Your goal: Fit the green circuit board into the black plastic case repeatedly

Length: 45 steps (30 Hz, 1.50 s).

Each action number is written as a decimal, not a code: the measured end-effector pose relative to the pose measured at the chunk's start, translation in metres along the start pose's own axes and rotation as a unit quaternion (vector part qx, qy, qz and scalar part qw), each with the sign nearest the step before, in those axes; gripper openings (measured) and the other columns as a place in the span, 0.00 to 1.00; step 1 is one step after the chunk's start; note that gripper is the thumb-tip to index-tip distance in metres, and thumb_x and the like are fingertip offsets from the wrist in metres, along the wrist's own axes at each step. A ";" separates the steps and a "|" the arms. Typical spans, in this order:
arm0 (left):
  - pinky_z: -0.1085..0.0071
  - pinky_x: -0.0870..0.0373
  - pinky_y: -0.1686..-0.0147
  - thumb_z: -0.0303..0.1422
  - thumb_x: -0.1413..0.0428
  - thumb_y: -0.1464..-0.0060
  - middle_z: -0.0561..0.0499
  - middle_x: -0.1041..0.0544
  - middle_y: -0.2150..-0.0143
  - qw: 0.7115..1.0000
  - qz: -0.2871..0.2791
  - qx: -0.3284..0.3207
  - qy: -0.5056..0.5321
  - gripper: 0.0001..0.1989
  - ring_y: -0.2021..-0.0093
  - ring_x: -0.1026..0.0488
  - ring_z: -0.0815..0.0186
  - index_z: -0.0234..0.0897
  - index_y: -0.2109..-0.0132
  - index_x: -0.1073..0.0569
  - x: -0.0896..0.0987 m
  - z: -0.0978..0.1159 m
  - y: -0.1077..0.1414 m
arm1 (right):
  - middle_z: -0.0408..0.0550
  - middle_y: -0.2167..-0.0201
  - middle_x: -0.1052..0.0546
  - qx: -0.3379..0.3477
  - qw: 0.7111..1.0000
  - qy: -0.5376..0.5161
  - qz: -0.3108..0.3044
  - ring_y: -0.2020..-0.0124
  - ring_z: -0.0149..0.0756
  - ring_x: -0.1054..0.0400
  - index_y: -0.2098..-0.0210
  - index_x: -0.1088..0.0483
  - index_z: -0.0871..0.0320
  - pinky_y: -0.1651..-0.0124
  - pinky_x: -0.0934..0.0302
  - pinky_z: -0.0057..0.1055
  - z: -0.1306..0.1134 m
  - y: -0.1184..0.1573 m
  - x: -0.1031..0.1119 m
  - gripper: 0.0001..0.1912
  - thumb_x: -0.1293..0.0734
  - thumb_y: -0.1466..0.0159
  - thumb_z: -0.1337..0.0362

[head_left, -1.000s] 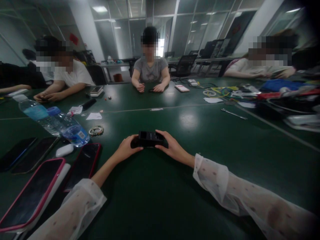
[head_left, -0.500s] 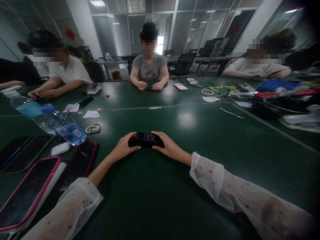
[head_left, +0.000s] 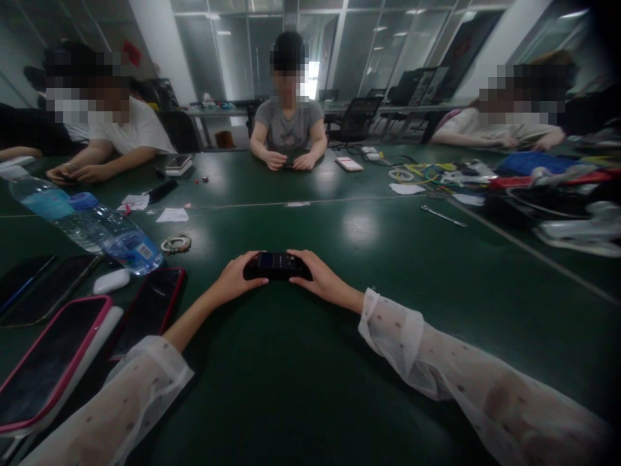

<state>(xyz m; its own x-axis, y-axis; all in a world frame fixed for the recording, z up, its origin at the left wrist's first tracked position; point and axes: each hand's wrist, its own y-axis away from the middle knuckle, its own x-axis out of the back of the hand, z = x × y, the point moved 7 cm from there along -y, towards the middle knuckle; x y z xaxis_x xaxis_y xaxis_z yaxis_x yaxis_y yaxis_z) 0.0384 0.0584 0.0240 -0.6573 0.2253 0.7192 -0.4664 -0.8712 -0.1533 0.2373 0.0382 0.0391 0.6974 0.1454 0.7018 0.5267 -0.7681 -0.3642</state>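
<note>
A small black handheld device [head_left: 278, 264] with a little screen and a few buttons lies sideways between my hands, low over the green table [head_left: 291, 362]. My left hand [head_left: 240, 275] is closed round its left end, thumb along the near side. Round the right end my right hand [head_left: 313, 272] is closed in the same way. The screen and buttons face up between the two grips; both ends are covered by fingers. I cannot tell whether the device touches the table.
At left lie several phones, including a pink-cased phone [head_left: 53, 362], a white earbud case [head_left: 111, 281], a bracelet [head_left: 176, 243] and water bottles [head_left: 130, 243]. A wrench [head_left: 444, 216] and tangled cables [head_left: 427, 173] are at right. A person in grey [head_left: 290, 126] sits opposite, others at both sides.
The whole view has shifted slightly, so hands and table things appear a little further left and higher. Both hands keep the same hold on the black device.
</note>
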 end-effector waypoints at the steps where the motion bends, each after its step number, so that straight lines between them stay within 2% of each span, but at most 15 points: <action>1: 0.49 0.39 0.44 0.43 0.39 0.48 0.43 0.31 0.41 1.000 0.000 0.000 -0.004 0.32 0.42 0.33 0.51 0.44 0.39 0.39 0.000 0.000 0.000 | 0.52 0.46 0.32 0.001 1.000 0.001 0.000 0.46 0.45 0.35 0.37 0.46 0.50 0.43 0.38 0.51 0.000 0.000 0.000 0.32 0.32 0.38 0.63; 16: 0.50 0.35 0.48 0.45 0.38 0.50 0.42 0.29 0.44 1.000 0.010 -0.001 -0.028 0.31 0.46 0.30 0.50 0.41 0.42 0.36 -0.002 -0.004 -0.001 | 0.54 0.47 0.33 0.014 0.999 0.023 -0.022 0.47 0.45 0.36 0.36 0.49 0.51 0.43 0.38 0.50 0.000 -0.003 -0.001 0.32 0.34 0.37 0.63; 23: 0.50 0.39 0.43 0.42 0.38 0.48 0.43 0.32 0.39 1.000 0.010 -0.020 0.014 0.33 0.41 0.34 0.51 0.45 0.38 0.40 0.000 0.002 0.000 | 0.54 0.49 0.34 0.022 0.997 0.048 -0.061 0.50 0.44 0.36 0.34 0.51 0.51 0.46 0.37 0.49 -0.001 -0.009 -0.004 0.35 0.34 0.36 0.62; 26: 0.53 0.38 0.43 0.42 0.39 0.47 0.45 0.30 0.42 0.999 0.007 -0.021 0.042 0.30 0.42 0.32 0.54 0.44 0.40 0.39 0.001 0.002 0.000 | 0.54 0.48 0.34 0.015 0.997 0.044 -0.063 0.50 0.43 0.37 0.34 0.52 0.50 0.46 0.36 0.48 0.001 -0.009 -0.006 0.35 0.34 0.36 0.62; 32: 0.52 0.35 0.46 0.42 0.38 0.48 0.44 0.28 0.45 1.000 0.013 -0.011 0.020 0.30 0.46 0.30 0.53 0.41 0.41 0.37 0.001 0.001 0.000 | 0.52 0.48 0.34 0.011 0.998 0.034 -0.052 0.50 0.43 0.37 0.33 0.54 0.48 0.46 0.36 0.48 0.004 -0.008 -0.008 0.37 0.33 0.37 0.62; 37: 0.51 0.35 0.48 0.43 0.38 0.49 0.43 0.29 0.45 0.999 0.020 -0.021 -0.027 0.31 0.47 0.30 0.52 0.42 0.41 0.38 0.001 0.007 0.001 | 0.53 0.49 0.33 0.013 0.999 0.023 -0.030 0.50 0.42 0.36 0.34 0.51 0.51 0.45 0.36 0.47 0.005 -0.007 -0.008 0.36 0.33 0.37 0.64; 42: 0.51 0.35 0.47 0.43 0.37 0.51 0.41 0.29 0.44 1.000 0.021 0.001 -0.010 0.35 0.45 0.31 0.50 0.40 0.40 0.39 -0.001 -0.003 0.000 | 0.53 0.49 0.32 0.028 1.000 0.001 0.014 0.49 0.44 0.35 0.36 0.48 0.51 0.45 0.37 0.48 0.002 -0.007 -0.001 0.33 0.33 0.38 0.63; 45: 0.50 0.35 0.48 0.42 0.37 0.50 0.41 0.28 0.45 1.000 0.011 0.011 0.007 0.32 0.46 0.29 0.51 0.40 0.41 0.38 -0.003 -0.009 -0.001 | 0.53 0.46 0.33 0.029 0.998 -0.021 0.052 0.45 0.44 0.36 0.36 0.49 0.51 0.42 0.39 0.48 -0.002 -0.005 0.006 0.33 0.33 0.37 0.61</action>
<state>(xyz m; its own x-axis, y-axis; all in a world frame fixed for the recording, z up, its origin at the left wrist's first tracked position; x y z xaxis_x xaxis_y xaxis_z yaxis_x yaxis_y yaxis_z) 0.0356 0.0626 0.0166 -0.6754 0.2120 0.7063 -0.4383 -0.8857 -0.1532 0.2384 0.0416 0.0461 0.7683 0.0939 0.6332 0.4771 -0.7435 -0.4685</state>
